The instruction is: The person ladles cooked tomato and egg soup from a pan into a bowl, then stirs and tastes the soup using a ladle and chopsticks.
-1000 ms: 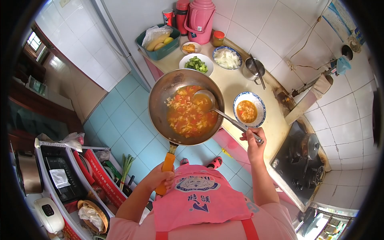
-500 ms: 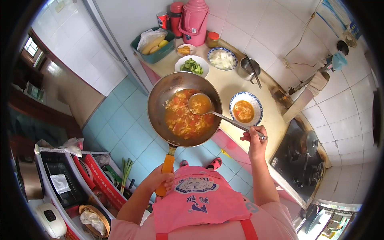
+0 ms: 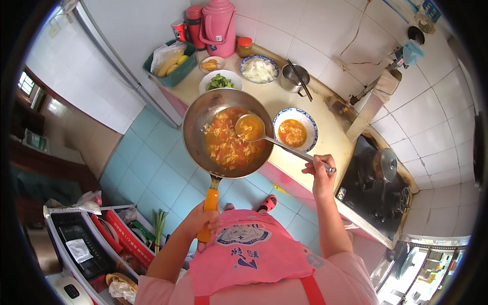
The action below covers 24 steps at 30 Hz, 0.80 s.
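Observation:
My left hand (image 3: 204, 223) is closed around the orange handle (image 3: 211, 199) of a deep metal frying pan (image 3: 195, 118). The pan is held over the floor beside the counter edge. It contains tomato and egg soup (image 3: 223, 147). Between the fingers of my right hand (image 3: 321, 175) is the handle end of a metal ladle (image 3: 287, 147). Its bowl sits within the pan, with orange broth in it. Close to the pan's right rim, on the counter, stands a blue-patterned white bowl (image 3: 311, 124) with the same kind of soup (image 3: 292, 133).
Behind stand a plate of cut greens (image 3: 220, 81), a plate of white slices (image 3: 259, 69), a metal cup (image 3: 293, 79) with chopsticks, a pink thermos (image 3: 218, 30) and a green fruit basket (image 3: 178, 76). A black gas stove (image 3: 366, 198) is right; a storage rack (image 3: 91, 244) is lower left.
The view has shifted, with the counter items now further left. The pan appears closer to the patterned bowl. Both hands keep their holds, and the ladle's bowl stays within the pan.

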Tool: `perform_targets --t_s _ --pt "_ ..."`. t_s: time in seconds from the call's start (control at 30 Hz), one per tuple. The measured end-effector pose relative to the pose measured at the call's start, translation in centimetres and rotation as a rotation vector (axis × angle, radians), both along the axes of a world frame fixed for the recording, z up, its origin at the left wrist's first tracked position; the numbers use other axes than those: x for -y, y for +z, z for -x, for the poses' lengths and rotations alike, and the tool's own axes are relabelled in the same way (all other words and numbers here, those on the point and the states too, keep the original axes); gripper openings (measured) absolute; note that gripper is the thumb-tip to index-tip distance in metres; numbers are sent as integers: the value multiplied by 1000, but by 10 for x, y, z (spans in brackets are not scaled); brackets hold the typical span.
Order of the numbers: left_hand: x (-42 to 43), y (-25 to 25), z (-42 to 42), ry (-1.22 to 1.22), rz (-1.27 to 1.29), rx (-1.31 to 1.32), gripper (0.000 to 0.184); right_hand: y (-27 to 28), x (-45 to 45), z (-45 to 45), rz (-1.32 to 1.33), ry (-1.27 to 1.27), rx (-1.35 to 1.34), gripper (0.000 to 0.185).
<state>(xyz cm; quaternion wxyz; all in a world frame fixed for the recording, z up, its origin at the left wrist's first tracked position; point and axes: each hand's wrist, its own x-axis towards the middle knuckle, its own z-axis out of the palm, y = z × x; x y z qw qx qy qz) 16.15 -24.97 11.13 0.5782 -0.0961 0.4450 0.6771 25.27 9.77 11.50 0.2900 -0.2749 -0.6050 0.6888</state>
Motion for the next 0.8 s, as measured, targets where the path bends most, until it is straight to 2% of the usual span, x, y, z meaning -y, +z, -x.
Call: perform_targets --t_s 0.33,0.57,0.8 --pt "-31 -9 2 -60 -60 39 17 3 -35 -25 47 -96 -5 24" --pt "-38 -10 2 -54 -46 48 17 17 -62 -43 36 -202 -128 20" --pt "-36 -16 -1 -28 49 13 20 -19 -95 -59 15 -294 -52 18"
